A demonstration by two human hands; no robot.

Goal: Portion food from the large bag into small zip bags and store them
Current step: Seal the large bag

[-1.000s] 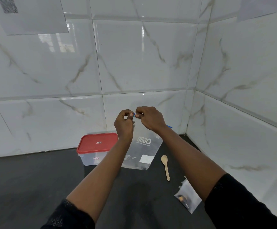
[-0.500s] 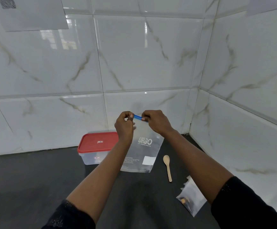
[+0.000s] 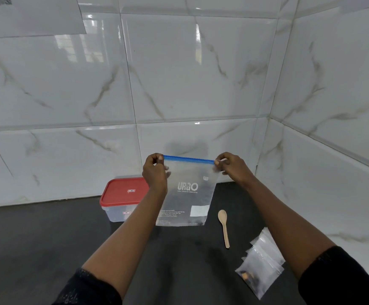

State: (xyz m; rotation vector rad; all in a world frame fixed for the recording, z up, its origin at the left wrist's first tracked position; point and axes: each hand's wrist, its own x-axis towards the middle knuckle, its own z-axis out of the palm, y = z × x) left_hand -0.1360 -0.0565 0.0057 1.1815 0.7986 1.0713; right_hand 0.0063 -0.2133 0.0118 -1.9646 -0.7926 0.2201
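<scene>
Centre frame, a large clear plastic zip bag with white print (image 3: 188, 194) hangs upright over the dark surface (image 3: 36, 249). The left hand (image 3: 155, 172) pinches one top corner and the right hand (image 3: 232, 167) pinches the other. The blue zip strip (image 3: 189, 159) between them runs straight and flat. The bag looks nearly empty, so this is probably the sealing of it after portioning. At lower right lies a pile of small clear zip bags (image 3: 260, 263), one showing food, with a pale wooden spoon (image 3: 224, 225) just above. Storing likely comes next: setting the large bag down and lifting the lid of the red-lidded clear plastic box (image 3: 122, 197), left of centre.
</scene>
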